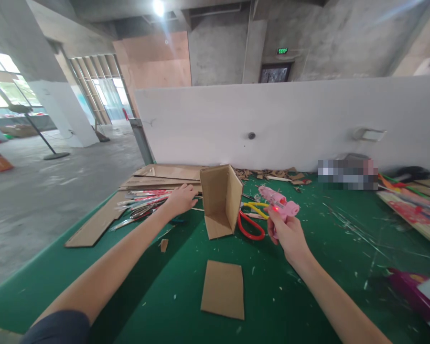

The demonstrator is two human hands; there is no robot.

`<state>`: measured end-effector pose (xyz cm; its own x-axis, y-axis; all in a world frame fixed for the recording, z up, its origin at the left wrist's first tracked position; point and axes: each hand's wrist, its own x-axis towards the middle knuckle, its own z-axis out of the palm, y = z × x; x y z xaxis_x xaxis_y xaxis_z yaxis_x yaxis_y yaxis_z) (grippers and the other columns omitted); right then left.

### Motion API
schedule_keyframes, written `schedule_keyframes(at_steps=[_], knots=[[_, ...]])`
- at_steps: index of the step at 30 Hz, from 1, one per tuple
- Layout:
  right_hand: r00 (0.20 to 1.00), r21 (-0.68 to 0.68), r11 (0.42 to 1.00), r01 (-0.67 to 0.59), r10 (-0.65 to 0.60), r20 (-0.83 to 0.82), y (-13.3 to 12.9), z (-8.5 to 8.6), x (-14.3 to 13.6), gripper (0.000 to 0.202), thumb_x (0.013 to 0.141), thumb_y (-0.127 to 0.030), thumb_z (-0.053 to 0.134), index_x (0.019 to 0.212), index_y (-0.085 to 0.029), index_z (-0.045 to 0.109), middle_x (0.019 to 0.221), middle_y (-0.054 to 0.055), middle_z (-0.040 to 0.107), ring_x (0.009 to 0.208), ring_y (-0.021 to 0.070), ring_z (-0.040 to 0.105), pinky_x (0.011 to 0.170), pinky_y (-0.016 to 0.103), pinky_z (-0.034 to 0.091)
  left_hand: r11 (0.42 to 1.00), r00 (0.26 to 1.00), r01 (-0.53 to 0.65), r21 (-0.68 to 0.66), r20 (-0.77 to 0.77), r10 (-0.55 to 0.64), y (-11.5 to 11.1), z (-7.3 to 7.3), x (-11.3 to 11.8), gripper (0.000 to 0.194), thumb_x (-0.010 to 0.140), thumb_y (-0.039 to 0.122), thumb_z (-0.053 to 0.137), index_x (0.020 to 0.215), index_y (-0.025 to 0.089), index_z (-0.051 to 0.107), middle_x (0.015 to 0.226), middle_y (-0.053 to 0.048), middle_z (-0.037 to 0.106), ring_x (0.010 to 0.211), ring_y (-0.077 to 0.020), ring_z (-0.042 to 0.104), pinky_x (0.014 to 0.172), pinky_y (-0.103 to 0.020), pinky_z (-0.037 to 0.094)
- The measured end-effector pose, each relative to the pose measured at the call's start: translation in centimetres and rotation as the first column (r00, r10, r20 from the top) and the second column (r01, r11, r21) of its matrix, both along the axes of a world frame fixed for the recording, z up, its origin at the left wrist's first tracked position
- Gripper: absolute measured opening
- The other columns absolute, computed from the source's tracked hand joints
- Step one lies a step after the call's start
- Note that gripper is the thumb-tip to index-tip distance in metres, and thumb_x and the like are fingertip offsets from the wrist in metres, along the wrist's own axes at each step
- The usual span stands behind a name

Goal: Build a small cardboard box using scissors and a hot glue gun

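Observation:
My right hand (286,231) grips a pink hot glue gun (277,200) whose small red light is lit. Its nozzle points up and left, apart from the cardboard. My left hand (182,199) reaches over a pile of packaged sticks and tools (146,203), fingers slightly apart, with nothing visible in them. Just right of those fingertips stands a partly built cardboard box (218,203), its front and top open. A flat square of cardboard (222,290) lies in front of it. Red- and yellow-handled scissors (251,227) rest between the box and the glue gun.
Long cardboard strips (96,224) lie along the left edge of the green table (157,306). Cardboard scraps (279,176) line the white panel (290,124) behind. A purple object (412,291) sits at the right edge, and a small scrap (164,245) lies front left.

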<state>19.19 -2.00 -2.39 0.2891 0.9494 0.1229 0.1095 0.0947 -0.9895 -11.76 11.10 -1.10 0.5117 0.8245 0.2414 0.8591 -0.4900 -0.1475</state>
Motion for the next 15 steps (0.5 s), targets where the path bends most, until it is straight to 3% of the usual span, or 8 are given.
schedule_keyframes(at_steps=[3, 7, 12, 15], knots=[[1.000, 0.011, 1.000, -0.010, 0.010, 0.020, 0.0, 0.0, 0.0, 0.048, 0.078, -0.056, 0.058, 0.051, -0.017, 0.049, 0.040, -0.003, 0.045, 0.032, 0.0070, 0.036, 0.031, 0.020, 0.027, 0.995, 0.998, -0.067, 0.070, -0.016, 0.068, 0.6, -1.5, 1.1, 0.019, 0.086, 0.017, 0.046, 0.095, 0.016, 0.063, 0.105, -0.013, 0.058, 0.107, -0.0272, 0.047, 0.085, -0.039, 0.041], [0.999, 0.012, 1.000, -0.004, 0.003, 0.050, -0.1, 0.0, 0.1, 0.048, 0.078, -0.057, 0.057, 0.052, -0.017, 0.050, 0.040, -0.003, 0.046, 0.032, 0.0077, 0.037, 0.032, 0.021, 0.029, 0.989, 0.997, -0.077, 0.124, -0.006, 0.078, 1.0, -1.6, 1.2, 0.018, 0.084, 0.012, 0.048, 0.094, 0.018, 0.062, 0.100, -0.010, 0.061, 0.103, -0.0265, 0.050, 0.083, -0.039, 0.042], [0.992, 0.007, 1.000, -0.017, 0.016, 0.126, 0.1, -0.1, 0.1, 0.053, 0.080, -0.058, 0.054, 0.047, -0.017, 0.049, 0.037, -0.001, 0.046, 0.030, 0.0079, 0.038, 0.033, 0.021, 0.028, 0.968, 0.993, -0.095, 0.233, 0.089, 0.076, 0.2, 0.6, 1.1, 0.024, 0.090, 0.014, 0.041, 0.107, 0.018, 0.057, 0.108, -0.011, 0.059, 0.105, -0.0245, 0.052, 0.087, -0.038, 0.041], [0.984, 0.003, 1.000, -0.026, 0.025, 0.176, 0.1, -0.4, 0.0, 0.054, 0.081, -0.058, 0.052, 0.046, -0.017, 0.048, 0.036, -0.001, 0.046, 0.030, 0.0081, 0.038, 0.034, 0.022, 0.029, 0.924, 0.953, -0.110, 0.367, 0.304, -0.007, -0.3, 2.7, 0.9, 0.026, 0.095, 0.020, 0.033, 0.111, 0.016, 0.053, 0.109, -0.011, 0.059, 0.103, -0.0214, 0.054, 0.086, -0.033, 0.044]])
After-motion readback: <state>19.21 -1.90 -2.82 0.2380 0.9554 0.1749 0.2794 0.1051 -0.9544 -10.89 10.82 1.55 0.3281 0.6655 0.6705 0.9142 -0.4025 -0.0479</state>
